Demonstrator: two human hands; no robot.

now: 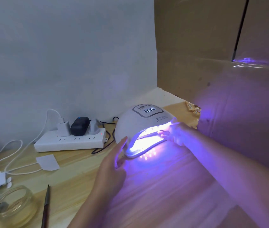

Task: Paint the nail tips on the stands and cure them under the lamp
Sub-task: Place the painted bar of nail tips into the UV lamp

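Note:
The white dome curing lamp (140,124) stands on the wooden table (84,171), lit violet inside, its display on. My right hand (175,134) reaches into the lamp's mouth and pinches a thin flat strip (148,135), likely a nail stand, washed out by the glare. My left hand (114,163) hovers with straight fingers beside the lamp's left front edge. A second wooden stand with nail tips (193,108) lies behind the lamp at the right. A thin brush (46,206) lies on the table at the lower left.
A white power strip (71,140) with several plugs sits left of the lamp, cables trailing. A glass jar (13,204) and a white card (48,162) are at the left. A cardboard wall (229,79) closes the right side.

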